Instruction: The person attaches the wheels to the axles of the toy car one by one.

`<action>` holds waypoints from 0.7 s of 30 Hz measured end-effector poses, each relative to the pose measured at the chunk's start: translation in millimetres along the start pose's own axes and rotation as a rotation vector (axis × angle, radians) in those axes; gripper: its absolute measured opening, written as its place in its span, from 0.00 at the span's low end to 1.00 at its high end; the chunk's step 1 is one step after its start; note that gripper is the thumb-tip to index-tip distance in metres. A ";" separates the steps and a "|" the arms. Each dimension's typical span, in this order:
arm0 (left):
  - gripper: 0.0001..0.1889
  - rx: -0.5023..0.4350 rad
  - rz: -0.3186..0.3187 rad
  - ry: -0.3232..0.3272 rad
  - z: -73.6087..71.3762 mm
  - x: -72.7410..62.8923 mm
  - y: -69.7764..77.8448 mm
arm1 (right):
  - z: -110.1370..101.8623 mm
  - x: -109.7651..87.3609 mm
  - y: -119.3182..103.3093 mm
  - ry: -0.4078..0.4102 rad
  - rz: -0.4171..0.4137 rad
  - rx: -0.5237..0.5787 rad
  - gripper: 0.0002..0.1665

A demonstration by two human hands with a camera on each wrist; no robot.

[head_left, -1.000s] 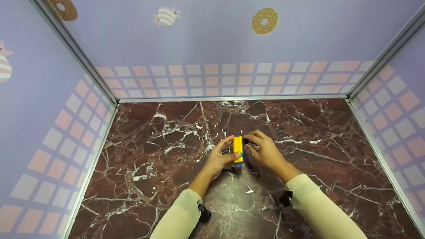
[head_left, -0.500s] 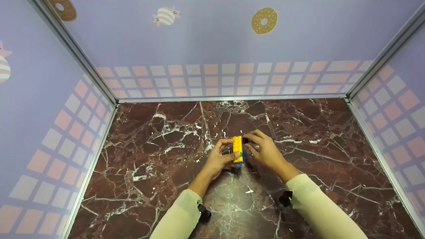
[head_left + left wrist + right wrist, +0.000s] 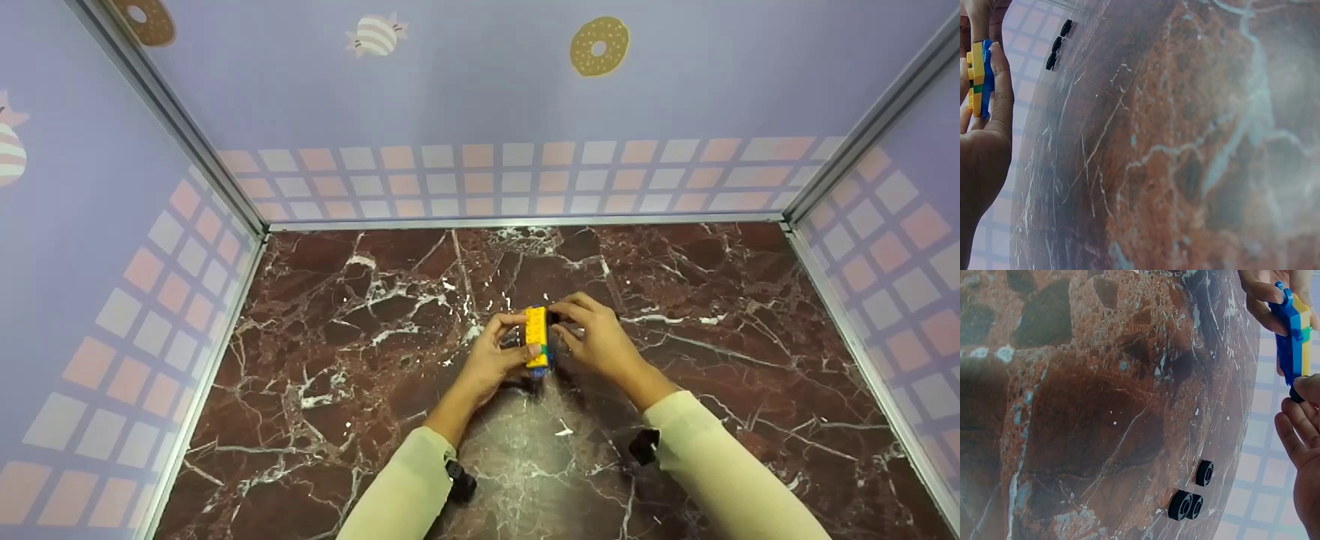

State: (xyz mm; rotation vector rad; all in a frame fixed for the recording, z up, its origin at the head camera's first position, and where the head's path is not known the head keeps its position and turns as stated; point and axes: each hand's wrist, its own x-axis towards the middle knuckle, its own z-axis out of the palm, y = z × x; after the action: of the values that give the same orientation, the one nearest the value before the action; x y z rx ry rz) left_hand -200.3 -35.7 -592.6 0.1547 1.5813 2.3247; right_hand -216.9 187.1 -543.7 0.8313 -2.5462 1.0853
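In the head view my left hand (image 3: 491, 360) grips a toy car of building bricks (image 3: 536, 334), thumb on its yellow top. Seen from the right wrist, its blue chassis (image 3: 1292, 349) faces my right hand (image 3: 1311, 439), with yellow and a little green behind it. Between my right thumb and fingers is a small black wheel (image 3: 1296, 395), pinched at the lower end of the chassis. Whether the wheel is seated on the axle I cannot tell. In the left wrist view the car (image 3: 978, 84) is held off the table.
Three loose black wheels lie on the dark red marbled table (image 3: 360, 390), one wheel (image 3: 1204, 473) apart from two closer together (image 3: 1180, 504). Patterned panels (image 3: 480, 112) wall the table at the back and both sides.
My left forefinger has bent in against the car's side. The car has shifted very slightly left; my right hand keeps its pinch on the wheel.
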 end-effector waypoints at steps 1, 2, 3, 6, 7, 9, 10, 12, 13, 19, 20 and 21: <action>0.30 0.003 0.000 -0.001 -0.1 -0.1 -0.1 | 0.0 0.2 -0.4 -0.003 -0.001 -0.005 0.17; 0.30 0.005 0.000 0.000 -0.1 -0.3 -0.1 | 0.1 0.3 -0.6 -0.006 -0.001 -0.012 0.17; 0.30 0.006 0.000 0.000 0.0 -0.4 -0.1 | 0.1 0.3 -0.9 -0.009 -0.001 -0.018 0.17; 0.30 0.003 0.001 0.002 0.4 -0.7 0.1 | 0.4 0.5 -1.5 -0.013 -0.002 -0.039 0.17; 0.30 0.004 0.001 0.003 0.7 -0.9 0.4 | 0.5 0.6 -1.7 -0.015 -0.001 -0.046 0.17; 0.29 0.003 0.002 0.006 1.1 -1.1 0.5 | 1.0 0.9 -2.0 -0.015 -0.004 -0.058 0.17; 0.29 0.004 0.002 0.008 1.4 -1.3 0.7 | 1.3 1.0 -2.1 -0.015 -0.003 -0.063 0.17; 0.29 0.005 0.005 0.013 1.8 -1.8 1.0 | 1.9 1.2 -2.3 -0.014 -0.002 -0.070 0.16; 0.29 0.004 0.007 0.015 2.0 -2.0 0.9 | 2.3 1.3 -2.4 -0.015 0.000 -0.073 0.16; 0.30 0.002 0.022 0.011 2.1 -3.3 0.0 | 4.1 1.1 -2.4 -0.016 0.005 -0.097 0.17; 0.30 0.002 0.022 0.009 2.1 -3.5 -0.2 | 4.4 1.0 -2.2 -0.017 0.004 -0.100 0.17; 0.30 0.005 0.022 0.006 2.1 -3.8 -0.3 | 4.8 0.9 -2.0 -0.015 0.003 -0.105 0.16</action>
State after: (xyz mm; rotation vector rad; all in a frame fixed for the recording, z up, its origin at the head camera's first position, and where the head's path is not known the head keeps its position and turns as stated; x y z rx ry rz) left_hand -196.1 -35.0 -591.8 0.1668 1.5961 2.3405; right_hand -216.4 182.1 -545.5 0.8124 -2.5923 0.9407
